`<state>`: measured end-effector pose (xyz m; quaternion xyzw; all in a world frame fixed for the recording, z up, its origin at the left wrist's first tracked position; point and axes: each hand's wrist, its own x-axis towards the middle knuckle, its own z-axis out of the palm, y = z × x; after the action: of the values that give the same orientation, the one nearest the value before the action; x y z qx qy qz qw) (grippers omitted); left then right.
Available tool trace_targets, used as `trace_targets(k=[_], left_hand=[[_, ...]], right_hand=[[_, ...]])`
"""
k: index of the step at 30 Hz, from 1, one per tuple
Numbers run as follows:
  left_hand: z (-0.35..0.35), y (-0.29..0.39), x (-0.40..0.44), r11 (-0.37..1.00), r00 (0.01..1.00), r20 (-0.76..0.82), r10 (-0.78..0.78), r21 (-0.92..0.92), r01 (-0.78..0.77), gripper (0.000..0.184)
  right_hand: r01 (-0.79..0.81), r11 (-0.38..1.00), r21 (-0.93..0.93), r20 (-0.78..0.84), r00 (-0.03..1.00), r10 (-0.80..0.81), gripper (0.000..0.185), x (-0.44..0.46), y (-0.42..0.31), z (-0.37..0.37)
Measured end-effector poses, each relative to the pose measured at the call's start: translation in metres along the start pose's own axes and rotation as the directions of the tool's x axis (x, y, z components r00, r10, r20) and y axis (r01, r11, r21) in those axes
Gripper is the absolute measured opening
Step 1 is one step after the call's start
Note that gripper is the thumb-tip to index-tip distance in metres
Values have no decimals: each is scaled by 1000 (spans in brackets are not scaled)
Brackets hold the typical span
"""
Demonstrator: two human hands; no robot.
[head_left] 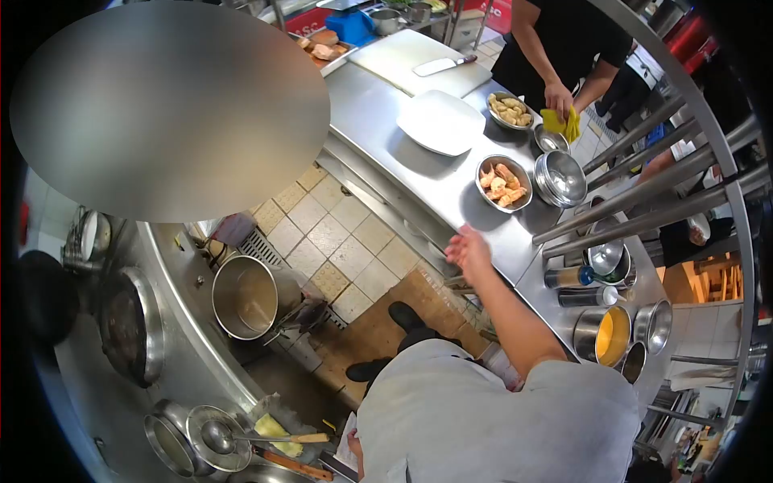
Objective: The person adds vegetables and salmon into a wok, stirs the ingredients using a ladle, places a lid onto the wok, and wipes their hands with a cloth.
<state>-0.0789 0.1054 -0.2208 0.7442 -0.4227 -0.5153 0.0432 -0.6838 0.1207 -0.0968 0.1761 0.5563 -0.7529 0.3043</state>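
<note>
- My R hand (469, 253) nr steel bowl (527, 201), fingers loosely apart
- Top orange pc (506, 174): long axis upper-L to lower-R
- L hand (354, 444): fingers, can't tell

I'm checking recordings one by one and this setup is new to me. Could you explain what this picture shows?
There is no machine: one camera on a person's head looks down past their pale grey shirt at their bare hands. The right hand, open and seemingly empty, is near the edge of a long stainless-steel counter. On it are a white squarish plate, a round steel bowl of pinkish-orange food, and a white rectangular board with a broad-bladed knife. The left hand, low down, is mostly hidden; I can't tell its grip. A co-worker's hand holds a yellow cloth.
</note>
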Motion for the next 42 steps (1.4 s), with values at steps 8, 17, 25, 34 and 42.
trace_targets(k=[8, 17, 25, 34, 42], left_hand=[[20, 77, 4, 985, 991, 83, 100, -152, -87, 32], [52, 233, -91, 855, 922, 217, 320, -485, -183, 36], [-12, 228, -149, 592, 870, 98, 484, -769, -243, 32], [-102, 78, -183, 143, 799, -601, -8, -792, -594, 11], [-200, -26, -252, 224, 456, -810, -370, -554, -802, 17]], right_hand=[[348, 904, 250, -344, 904, -253, 27, 43, -78, -36], [326, 945, 31, -38, 945, -325, 13, -5, -33, 6], [-97, 909, -406, 649, 669, 361, 14, -204, 115, 107], [210, 604, -769, 618, 1, 786, 9, -386, 230, 151], [840, 244, -484, 566, 88, 819, 26, -340, 376, 197]])
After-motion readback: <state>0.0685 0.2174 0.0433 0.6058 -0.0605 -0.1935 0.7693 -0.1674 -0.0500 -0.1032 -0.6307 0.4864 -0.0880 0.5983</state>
